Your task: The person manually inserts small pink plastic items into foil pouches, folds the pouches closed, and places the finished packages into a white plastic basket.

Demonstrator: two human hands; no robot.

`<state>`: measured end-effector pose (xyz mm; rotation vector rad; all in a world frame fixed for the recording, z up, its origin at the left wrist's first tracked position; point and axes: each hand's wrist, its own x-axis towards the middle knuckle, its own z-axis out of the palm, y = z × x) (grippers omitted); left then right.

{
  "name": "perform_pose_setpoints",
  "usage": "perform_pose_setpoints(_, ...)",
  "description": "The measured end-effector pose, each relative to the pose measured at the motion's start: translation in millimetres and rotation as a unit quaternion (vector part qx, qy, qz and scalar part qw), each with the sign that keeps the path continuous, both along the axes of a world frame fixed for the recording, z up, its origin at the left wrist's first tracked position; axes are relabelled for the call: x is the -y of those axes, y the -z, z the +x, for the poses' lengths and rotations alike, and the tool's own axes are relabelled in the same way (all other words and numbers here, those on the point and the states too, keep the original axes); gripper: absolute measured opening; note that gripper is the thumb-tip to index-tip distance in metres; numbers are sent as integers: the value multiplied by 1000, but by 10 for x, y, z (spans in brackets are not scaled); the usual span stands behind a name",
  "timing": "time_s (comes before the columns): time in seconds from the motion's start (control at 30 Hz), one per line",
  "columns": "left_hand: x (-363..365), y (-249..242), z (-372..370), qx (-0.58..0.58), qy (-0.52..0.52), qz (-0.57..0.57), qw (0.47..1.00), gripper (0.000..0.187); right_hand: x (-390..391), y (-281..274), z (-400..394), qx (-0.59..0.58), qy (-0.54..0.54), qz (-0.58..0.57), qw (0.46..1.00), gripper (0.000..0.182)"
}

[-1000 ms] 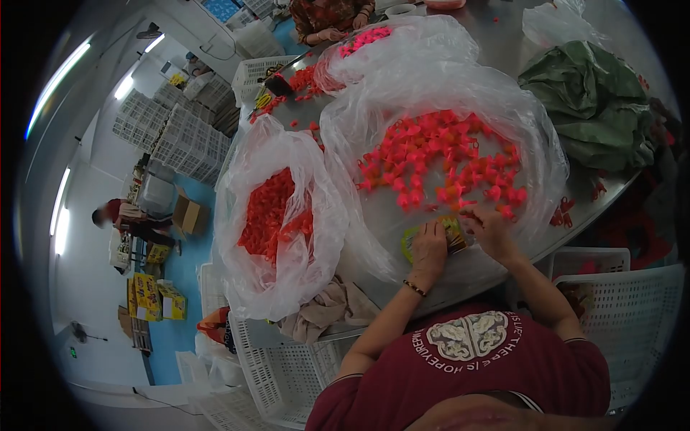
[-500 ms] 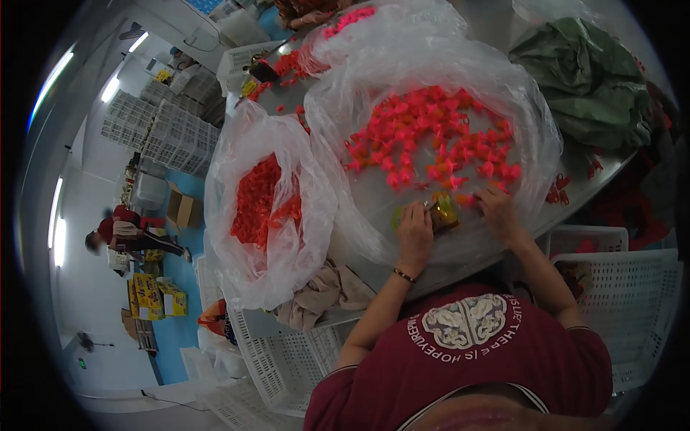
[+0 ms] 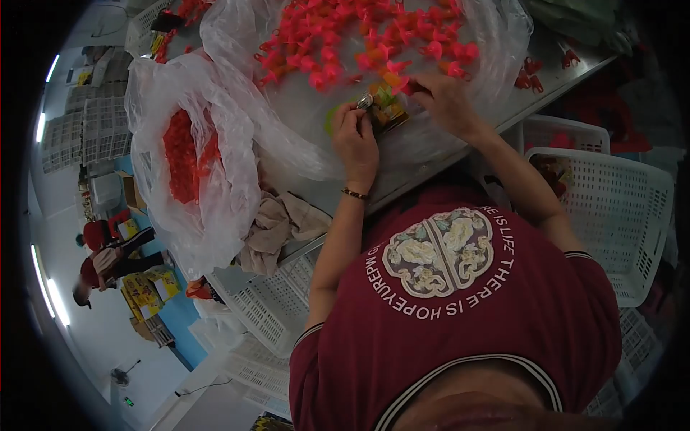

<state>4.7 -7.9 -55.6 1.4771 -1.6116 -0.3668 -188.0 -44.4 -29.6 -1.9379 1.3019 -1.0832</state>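
Two hands were at the table edge in the head view, both on a small yellow-green piece [image 3: 384, 108] lying on the clear plastic sheet [image 3: 302, 115]. Left hand [image 3: 354, 140] was closed around the piece's near side, a small silvery bit at its fingertips [image 3: 365, 102]; can't tell what that bit was. Right hand [image 3: 445, 100] pinched a pink part [image 3: 411, 86] right at the piece's far edge. Pile of pink plastic parts [image 3: 345, 36] sat just beyond both hands on the same sheet. Clear bag of red parts [image 3: 183, 154] lay well to the left, with a beige cloth [image 3: 277, 226] bunched at the table edge beside it. White crate [image 3: 611, 208] stood right of the person, near the right arm. Another person [image 3: 100, 262] was on the floor far left.
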Motion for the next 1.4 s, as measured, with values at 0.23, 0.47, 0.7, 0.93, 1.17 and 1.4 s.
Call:
perform_pose_setpoints(0.23,19,47,8,-25,-1,18,1000,6,-42,122,272,-59,-39,40,997,14)
perform_pose_setpoints(0.47,26,45,11,-6,1,8,1000,6,-71,116,182,-48,-17,52,997,14)
perform_pose_setpoints(0.7,44,47,31,-14,6,15,1000,7,-91,170,209,-113,-16,-26,993,14)
perform_pose_setpoints(0.93,38,39,7,7,10,14,1000,7,-99,45,213,-71,8,17,997,15)
perform_pose_setpoints(1.17,62,93,29,17,6,-29,999,6,-106,215,183,-141,-5,-43,989,17)
perform_pose_setpoints(1.4,65,67,24,-2,8,-39,999,6,-59,48,121,-273,-34,-142,951,12)
